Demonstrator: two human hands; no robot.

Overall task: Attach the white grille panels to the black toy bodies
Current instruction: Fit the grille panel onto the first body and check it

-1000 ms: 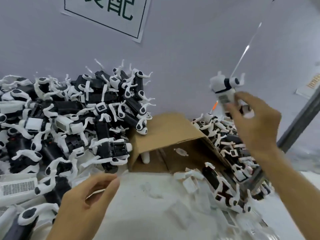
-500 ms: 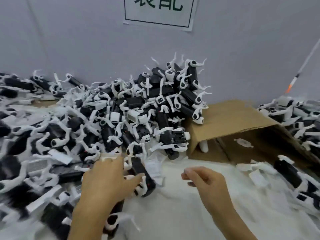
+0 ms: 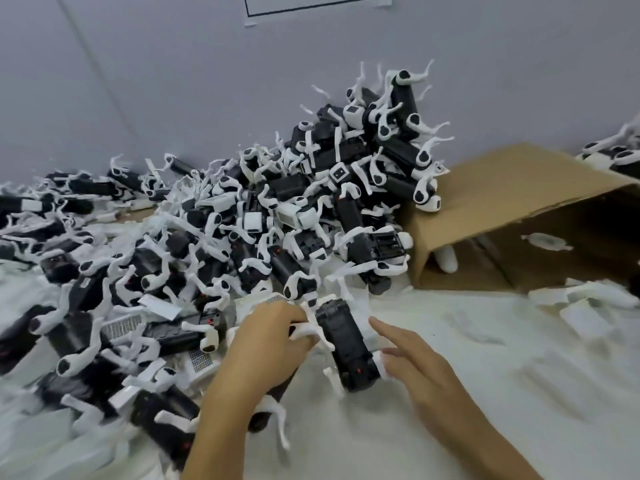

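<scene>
A black toy body (image 3: 346,344) with white legs lies at the front edge of a big heap of black toy bodies (image 3: 311,202). My left hand (image 3: 266,341) grips its white leg on the left side. My right hand (image 3: 412,358) is just to the right of the body, fingers apart, index finger stretched toward it and holding nothing. White grille panels lie in the pile: one (image 3: 121,325) at the left, one (image 3: 201,360) beside my left wrist, another (image 3: 277,299) just above my left fingers.
A tipped cardboard box (image 3: 502,192) stands open at the right with white parts inside. Loose white pieces (image 3: 585,299) lie on the white table surface (image 3: 485,375). A grey wall closes off the back. More toys sit at the far right (image 3: 620,154).
My left hand has closed on the toy body at the pile's edge and pulled it out. My right hand has come in close beside it. The view has swung left.
</scene>
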